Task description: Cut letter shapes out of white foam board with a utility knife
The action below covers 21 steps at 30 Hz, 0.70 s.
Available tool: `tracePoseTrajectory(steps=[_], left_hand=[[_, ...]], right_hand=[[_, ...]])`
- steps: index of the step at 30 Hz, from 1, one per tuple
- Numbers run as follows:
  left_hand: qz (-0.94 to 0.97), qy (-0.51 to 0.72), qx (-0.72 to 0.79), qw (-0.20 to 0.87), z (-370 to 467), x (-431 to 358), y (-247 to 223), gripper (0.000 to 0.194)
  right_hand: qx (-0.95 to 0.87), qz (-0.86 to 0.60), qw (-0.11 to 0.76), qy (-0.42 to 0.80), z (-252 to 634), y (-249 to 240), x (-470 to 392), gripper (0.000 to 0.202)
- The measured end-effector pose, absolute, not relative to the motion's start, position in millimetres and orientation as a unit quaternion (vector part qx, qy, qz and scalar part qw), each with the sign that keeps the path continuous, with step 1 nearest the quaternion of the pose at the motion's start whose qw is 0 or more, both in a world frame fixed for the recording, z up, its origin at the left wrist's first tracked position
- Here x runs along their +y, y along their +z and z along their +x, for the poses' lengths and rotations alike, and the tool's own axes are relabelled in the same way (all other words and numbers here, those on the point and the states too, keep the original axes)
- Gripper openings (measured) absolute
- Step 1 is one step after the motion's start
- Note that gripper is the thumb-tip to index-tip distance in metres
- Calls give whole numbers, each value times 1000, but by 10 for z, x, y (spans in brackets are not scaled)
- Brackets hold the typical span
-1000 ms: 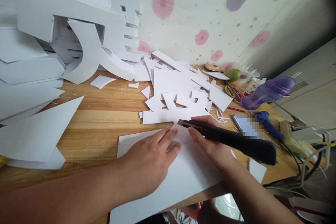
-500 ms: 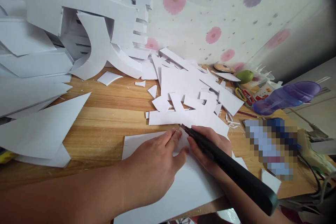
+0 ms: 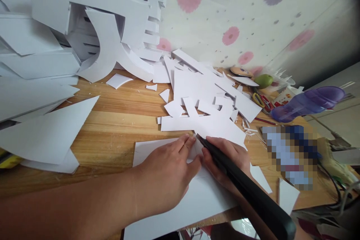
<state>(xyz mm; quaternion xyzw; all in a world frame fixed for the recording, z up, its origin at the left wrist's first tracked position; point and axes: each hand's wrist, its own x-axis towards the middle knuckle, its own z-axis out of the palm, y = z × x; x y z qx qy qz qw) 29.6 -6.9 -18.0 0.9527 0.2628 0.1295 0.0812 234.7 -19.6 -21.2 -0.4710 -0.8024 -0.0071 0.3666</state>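
Observation:
My left hand [image 3: 168,172] presses on a white board [image 3: 180,221], its fingers stretched forward near the far edge and its thumb apart. Around a long black utility knife [image 3: 250,191] my right hand [image 3: 230,153] is closed, with the tip pointing down at the board's far edge, just right of my left fingertips. The blade itself is too small to make out. Faint lines run over the board near the fingers. Just beyond the tip lies a white cut strip [image 3: 180,123].
White offcuts [image 3: 188,82] heap up by the floral wall covering. A white board model [image 3: 107,41] and stacked sheets [image 3: 36,67] stand at the left. Rightward are scissors [image 3: 261,101], a purple bottle [image 3: 309,103], a green fruit [image 3: 263,80] and cables on the wooden table [image 3: 112,123].
Both hands and the knife keep nearly the same place on the board. The knife's rear end has dropped a little lower in view. The whole view has shifted slightly.

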Motion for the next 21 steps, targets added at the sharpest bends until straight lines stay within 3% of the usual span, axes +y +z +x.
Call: tracePoseTrajectory(steps=[14,21], left_hand=[[953,111,272,73,305,-71,-183,47],[966,79,242,32,326,-43,-161,52]], right_hand=[[-806,-475,354,5,2388,-173,-267,21],[-727,-545,387,158,2639,100,-132,19]])
